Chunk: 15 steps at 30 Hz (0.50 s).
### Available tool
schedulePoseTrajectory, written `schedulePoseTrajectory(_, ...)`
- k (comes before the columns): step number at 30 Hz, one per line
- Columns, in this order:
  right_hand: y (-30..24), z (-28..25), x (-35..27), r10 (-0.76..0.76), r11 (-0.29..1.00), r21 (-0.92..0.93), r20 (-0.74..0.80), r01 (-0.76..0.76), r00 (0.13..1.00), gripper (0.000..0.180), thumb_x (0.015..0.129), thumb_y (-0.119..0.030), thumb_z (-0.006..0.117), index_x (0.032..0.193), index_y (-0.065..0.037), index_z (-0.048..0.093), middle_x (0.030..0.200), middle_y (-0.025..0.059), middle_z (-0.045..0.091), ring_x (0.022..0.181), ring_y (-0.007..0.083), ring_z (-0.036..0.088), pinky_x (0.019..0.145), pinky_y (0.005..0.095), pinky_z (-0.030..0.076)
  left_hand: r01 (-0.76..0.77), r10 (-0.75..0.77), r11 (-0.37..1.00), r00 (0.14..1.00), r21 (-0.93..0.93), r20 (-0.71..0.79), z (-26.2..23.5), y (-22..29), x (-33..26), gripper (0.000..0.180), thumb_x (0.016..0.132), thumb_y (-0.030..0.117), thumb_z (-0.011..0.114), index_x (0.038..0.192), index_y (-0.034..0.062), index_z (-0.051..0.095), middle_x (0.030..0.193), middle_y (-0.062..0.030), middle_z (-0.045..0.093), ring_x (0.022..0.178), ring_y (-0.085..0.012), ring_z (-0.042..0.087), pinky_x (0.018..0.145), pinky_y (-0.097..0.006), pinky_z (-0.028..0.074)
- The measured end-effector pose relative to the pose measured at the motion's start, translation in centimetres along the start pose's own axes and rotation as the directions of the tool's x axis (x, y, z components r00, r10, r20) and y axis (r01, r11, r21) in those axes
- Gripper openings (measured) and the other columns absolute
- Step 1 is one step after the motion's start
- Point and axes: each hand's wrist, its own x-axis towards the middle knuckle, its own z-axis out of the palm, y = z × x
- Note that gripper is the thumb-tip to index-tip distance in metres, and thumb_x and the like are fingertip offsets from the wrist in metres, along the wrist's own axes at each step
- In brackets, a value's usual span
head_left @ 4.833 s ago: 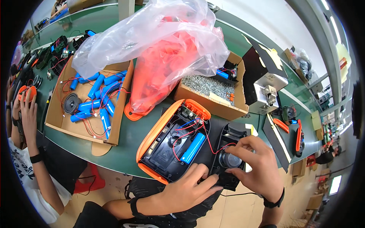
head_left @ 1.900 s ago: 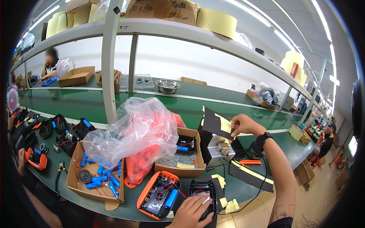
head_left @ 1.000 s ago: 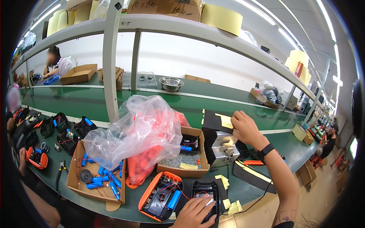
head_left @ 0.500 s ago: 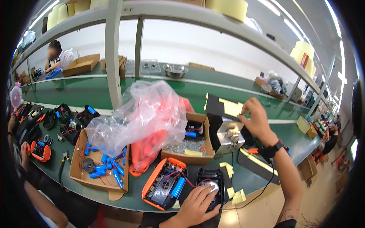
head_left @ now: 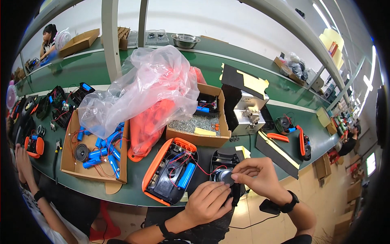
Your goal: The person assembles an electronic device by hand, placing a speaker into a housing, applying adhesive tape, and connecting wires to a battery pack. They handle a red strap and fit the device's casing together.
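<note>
Head view: the left hand [head_left: 208,202] curls closed over the black shell [head_left: 226,166] at the table's near edge. The right hand [head_left: 260,177] pinches a round speaker [head_left: 223,177] on that shell, beside the orange case [head_left: 170,172].

Bright, even overhead strip light; soft shadows, glare on the clear plastic bag [head_left: 142,93]; fisheye bends edges, dark rim.

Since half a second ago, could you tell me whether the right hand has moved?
Yes: the right hand came down from the metal machine to the round speaker.
</note>
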Motion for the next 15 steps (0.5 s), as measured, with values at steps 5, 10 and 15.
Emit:
schedulePoseTrajectory(5,1.2,-0.2,0.9,0.100,0.994,0.027,0.032,-0.101,0.994,0.012,0.086,0.000,0.082,0.095,0.006,0.075,0.084,0.0090,0.075,0.076,0.0113,0.073,0.073,0.0236,0.059,0.001,-0.002,0.999,1.000,-0.042,-0.027,-0.2,-0.1,0.1,0.027,0.075,0.013,0.082,0.097,-0.0010,0.075,0.102,-0.0099,0.074,0.097,-0.0266,0.071,0.084,-0.040,0.058)
schedulePoseTrajectory(10,1.2,-0.1,1.3,0.094,0.995,0.005,0.057,-0.095,0.994,0.012,0.086,0.000,0.082,0.093,0.006,0.075,0.084,0.0088,0.074,0.075,0.0111,0.072,0.073,0.0234,0.060,0.007,-0.009,0.999,0.999,-0.040,-0.032,-0.1,-0.1,0.0,0.026,0.075,0.012,0.083,0.096,-0.0009,0.075,0.099,-0.0097,0.074,0.096,-0.0268,0.071,0.084,-0.040,0.059)
schedulePoseTrajectory(15,1.5,0.0,1.3,0.096,0.995,0.021,0.070,-0.098,0.993,0.012,0.086,0.000,0.082,0.094,0.005,0.075,0.083,0.0079,0.074,0.075,0.0106,0.072,0.072,0.0229,0.059,0.014,-0.016,0.999,0.999,-0.048,-0.028,-0.2,-0.1,0.1,0.026,0.074,0.012,0.083,0.095,-0.0009,0.075,0.099,-0.0098,0.075,0.095,-0.0267,0.072,0.084,-0.040,0.059)
